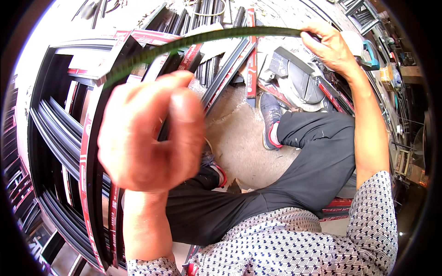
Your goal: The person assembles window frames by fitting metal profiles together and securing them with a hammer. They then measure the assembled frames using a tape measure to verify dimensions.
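Note:
A green measuring tape (pixel 202 37) with dark markings arches across the upper picture. A small metal hook (pixel 100 81) sits on its left end, apart from any surface I can make out. At the far right end of the strip, my right hand (pixel 331 48) is closed on it, thumb against fingers. My left hand (pixel 152 133) is raised close to me, below the strip's left part, and blurred. Its fingers are curled; whatever they hold, if anything, is hidden. Beside it, on the left, stands a stack of black frames (pixel 60 133) with red-and-white protective tape.
A miter saw (pixel 299 83) with a round grey base stands ahead of my right foot (pixel 270 117). Black profiles (pixel 225 76) and a red-taped bar (pixel 251 64) lie on the concrete floor (pixel 248 142). Tools and scraps crowd the right side.

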A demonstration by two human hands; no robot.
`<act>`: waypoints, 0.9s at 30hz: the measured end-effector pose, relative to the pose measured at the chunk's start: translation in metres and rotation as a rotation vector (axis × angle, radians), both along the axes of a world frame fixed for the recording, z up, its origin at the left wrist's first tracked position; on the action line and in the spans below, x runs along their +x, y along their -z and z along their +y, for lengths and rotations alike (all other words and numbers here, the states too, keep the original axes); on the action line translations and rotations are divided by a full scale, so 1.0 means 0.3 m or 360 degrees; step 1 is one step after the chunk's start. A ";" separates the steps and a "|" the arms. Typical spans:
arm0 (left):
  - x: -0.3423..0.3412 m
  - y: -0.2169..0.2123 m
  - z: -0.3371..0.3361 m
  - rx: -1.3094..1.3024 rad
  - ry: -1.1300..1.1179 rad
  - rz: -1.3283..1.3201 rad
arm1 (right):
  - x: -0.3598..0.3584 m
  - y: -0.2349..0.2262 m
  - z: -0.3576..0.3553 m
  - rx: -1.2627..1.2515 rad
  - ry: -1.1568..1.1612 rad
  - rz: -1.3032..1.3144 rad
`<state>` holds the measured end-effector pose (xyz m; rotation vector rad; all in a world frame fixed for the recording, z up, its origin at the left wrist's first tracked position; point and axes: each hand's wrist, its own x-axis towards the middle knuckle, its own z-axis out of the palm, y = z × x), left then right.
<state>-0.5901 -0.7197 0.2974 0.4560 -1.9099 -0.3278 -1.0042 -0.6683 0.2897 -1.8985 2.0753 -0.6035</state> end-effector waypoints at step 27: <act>-0.313 1.205 -0.060 0.1211 -0.0516 -0.1613 | -0.052 -0.112 0.118 -0.0072 0.0528 -0.0794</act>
